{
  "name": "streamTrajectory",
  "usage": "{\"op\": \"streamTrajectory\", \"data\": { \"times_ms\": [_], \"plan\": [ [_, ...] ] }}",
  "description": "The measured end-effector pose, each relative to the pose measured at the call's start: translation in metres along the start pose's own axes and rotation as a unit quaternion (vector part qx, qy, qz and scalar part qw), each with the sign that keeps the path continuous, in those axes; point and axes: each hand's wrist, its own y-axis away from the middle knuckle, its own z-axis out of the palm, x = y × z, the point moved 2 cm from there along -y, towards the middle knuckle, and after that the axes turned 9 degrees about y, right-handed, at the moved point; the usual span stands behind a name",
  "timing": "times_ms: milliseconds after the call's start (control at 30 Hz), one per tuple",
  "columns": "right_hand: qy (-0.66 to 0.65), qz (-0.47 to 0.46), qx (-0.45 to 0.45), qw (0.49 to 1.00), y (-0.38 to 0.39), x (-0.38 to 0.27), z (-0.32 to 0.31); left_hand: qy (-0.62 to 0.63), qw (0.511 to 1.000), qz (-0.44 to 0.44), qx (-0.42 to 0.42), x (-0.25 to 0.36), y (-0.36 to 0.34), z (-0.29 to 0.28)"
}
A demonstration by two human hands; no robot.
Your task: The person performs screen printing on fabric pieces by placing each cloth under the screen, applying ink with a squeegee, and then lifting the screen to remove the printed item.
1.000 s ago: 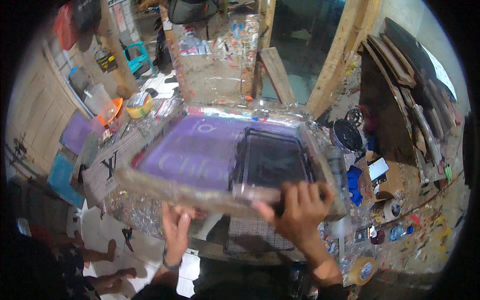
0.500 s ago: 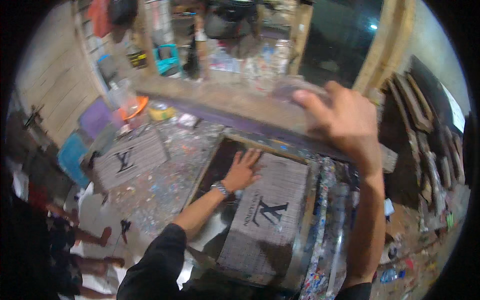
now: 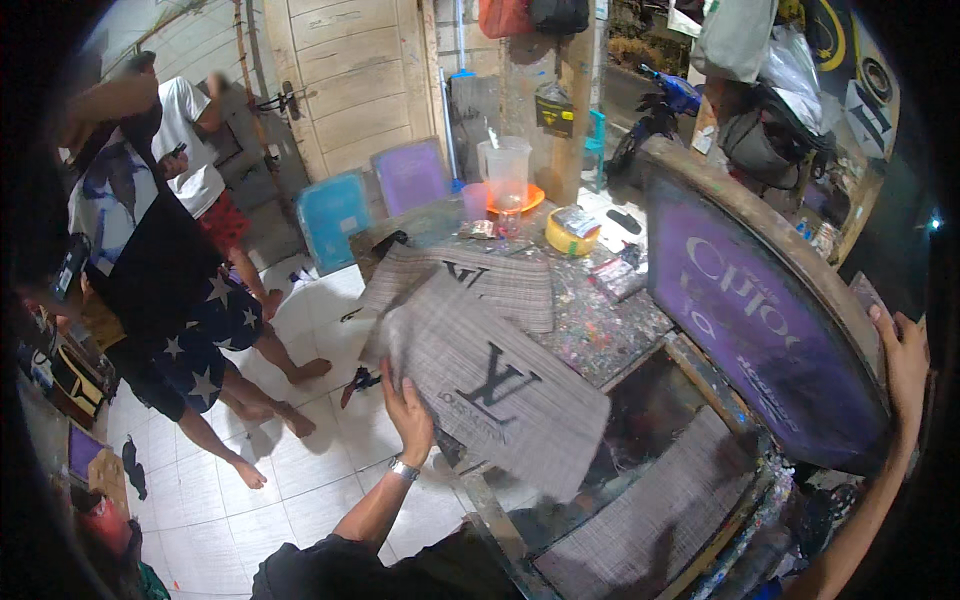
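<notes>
A grey woven rectangular sheet (image 3: 520, 400) with a black emblem and lettering hangs tilted from my left hand (image 3: 408, 415), pinched at its near left edge. Behind it, partly covered, a matching printed sheet (image 3: 500, 280) lies on the paint-spattered table (image 3: 590, 335). My right hand (image 3: 903, 365) grips the upper right end of a screen-printing frame (image 3: 760, 330) with purple mesh, which stands tilted up along the far side. Below that frame, a plain grey woven sheet (image 3: 650, 500) lies on a dark board (image 3: 630, 440) with wooden edging.
On the table's far end stand a clear pitcher (image 3: 508, 170), an orange dish (image 3: 530, 198) and a yellow tape roll (image 3: 572, 232). Two people (image 3: 190, 290) stand at the left on white tiles. Blue (image 3: 332, 215) and purple panels (image 3: 412, 175) lean near a door (image 3: 350, 85).
My left hand has lifted the printed sheet off the board and carried it left, uncovering a plain one. My right hand stays at the raised frame. The view has swung left.
</notes>
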Motion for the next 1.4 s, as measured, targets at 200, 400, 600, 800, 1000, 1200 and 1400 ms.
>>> {"op": "streamTrajectory", "data": {
  "times_ms": [200,400,600,800,1000,1200,1400],
  "plan": [
    [-0.047,0.01,-0.03,0.998,-0.011,0.04,-0.019,-0.119,0.992,-0.032,0.015,-0.059,0.011,-0.001],
    [-0.036,-0.104,-0.011,0.994,-0.015,-0.038,0.002,-0.073,0.695,0.178,-0.693,0.076,0.141,0.033],
    [0.01,-0.08,-0.072,0.994,0.001,-0.009,-0.025,-0.153,0.425,0.379,-0.808,0.088,0.211,0.063],
    [0.005,-0.071,-0.076,0.995,-0.003,-0.007,-0.021,-0.136,0.439,0.397,-0.795,0.093,0.21,0.064],
    [0.022,-0.088,-0.053,0.994,0.022,-0.02,-0.023,-0.112,0.481,0.387,-0.779,0.087,0.211,0.058],
    [0.003,-0.1,0.018,0.995,0.062,-0.024,-0.036,-0.069,0.499,0.408,-0.762,0.083,0.207,0.055],
    [-0.003,-0.154,0.113,0.982,0.174,-0.042,-0.021,0.214,0.729,0.019,-0.65,0.162,0.144,0.089]
  ]
}}
